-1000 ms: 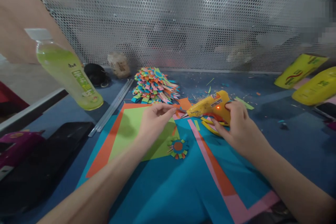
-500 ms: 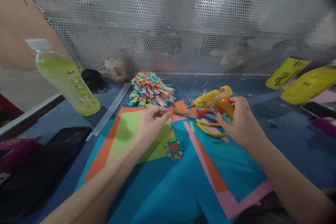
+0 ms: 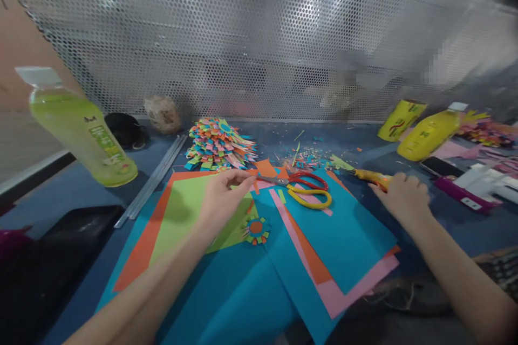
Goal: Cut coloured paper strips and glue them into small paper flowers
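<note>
Just beside the blade tips of the scissors [image 3: 288, 182], my left hand [image 3: 222, 195] hovers over the green paper [image 3: 182, 202], thumb and forefinger brought together; I cannot tell whether a thin piece is caught between them. Well to the right of the scissors, my right hand [image 3: 408, 199] is closed around the back end of the yellow-orange glue gun [image 3: 370, 176], its nose pointing left towards the paper scraps [image 3: 311, 160].

The scissors lie on the sheets with their red and yellow handles to the right, the yellow loop over the blue paper [image 3: 348, 232]. Nearer me than the scissors and a little left, a small round paper flower [image 3: 256, 228] with an orange middle lies at the edge of the green paper. Beyond the scissors to the left is a heap of fringed flowers [image 3: 218, 143], with clear sticks [image 3: 151, 180] further left and a leaning bottle of green drink [image 3: 83, 137] past those. Far to the right of the scissors, a yellow can [image 3: 400, 119] and a yellow bottle [image 3: 429, 135] rest on the dark blue counter [image 3: 364, 143], with a phone [image 3: 441, 166] near the bottle.
</note>
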Available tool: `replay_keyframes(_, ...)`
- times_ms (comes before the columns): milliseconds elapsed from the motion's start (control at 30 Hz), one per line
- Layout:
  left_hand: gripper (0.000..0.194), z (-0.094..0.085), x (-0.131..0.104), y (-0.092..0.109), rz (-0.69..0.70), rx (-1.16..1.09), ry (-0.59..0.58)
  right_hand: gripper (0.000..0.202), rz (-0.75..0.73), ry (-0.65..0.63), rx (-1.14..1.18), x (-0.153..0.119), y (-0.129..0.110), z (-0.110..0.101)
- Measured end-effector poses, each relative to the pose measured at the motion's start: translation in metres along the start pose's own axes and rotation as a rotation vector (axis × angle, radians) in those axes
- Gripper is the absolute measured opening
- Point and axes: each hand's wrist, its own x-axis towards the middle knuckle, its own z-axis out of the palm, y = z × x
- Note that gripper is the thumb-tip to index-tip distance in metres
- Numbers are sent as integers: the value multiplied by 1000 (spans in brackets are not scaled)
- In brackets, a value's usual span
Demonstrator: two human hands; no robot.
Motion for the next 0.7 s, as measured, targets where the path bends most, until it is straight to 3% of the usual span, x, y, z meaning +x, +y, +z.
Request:
replay_keyframes(133, 24, -5, -1, 4, 5, -4, 33, 34, -354, -38, 64, -4, -1, -3)
replay_keyframes(233, 24, -7, -3, 7, 0, -3, 56, 37, -534, -101, 110, -5, -1, -1)
replay_keyframes(533, 23, -5, 0, 2, 15, -14, 37, 41, -648, -47, 129, -15, 6, 11)
replay_keyframes(700, 24, -7, -1, 5, 23, -13, 58, 36, -628, 40, 166, -13, 5, 13)
